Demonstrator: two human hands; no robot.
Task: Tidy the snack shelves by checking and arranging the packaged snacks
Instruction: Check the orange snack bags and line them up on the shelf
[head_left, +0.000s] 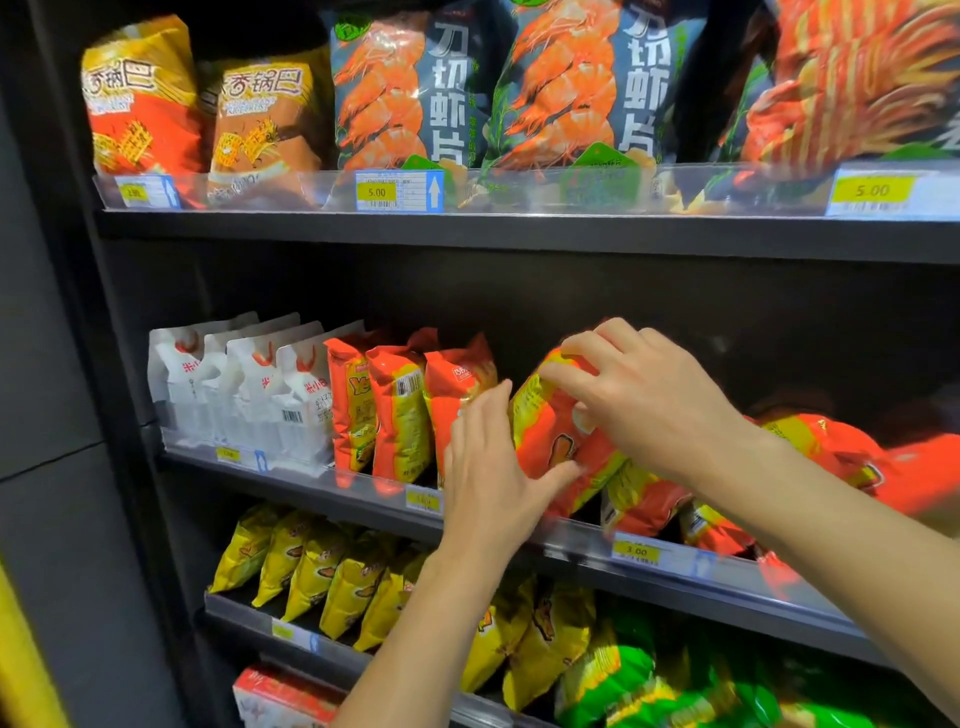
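On the middle shelf an orange and yellow snack bag (550, 441) stands tilted to the right. My right hand (649, 395) grips its top edge with curled fingers. My left hand (493, 467) lies against its left side with straight fingers, the thumb under its lower front. To its left stand three upright orange and yellow bags (400, 410). To its right more orange bags (821, 447) lie slumped behind my right forearm.
White pouches (244, 389) fill the middle shelf's left end. The top shelf holds rice-crust bags (140, 98) and large shrimp-chip bags (395, 88). Yellow bags (311, 566) and green bags (639, 680) sit on the lower shelf. Clear rails with price tags (636, 552) front each shelf.
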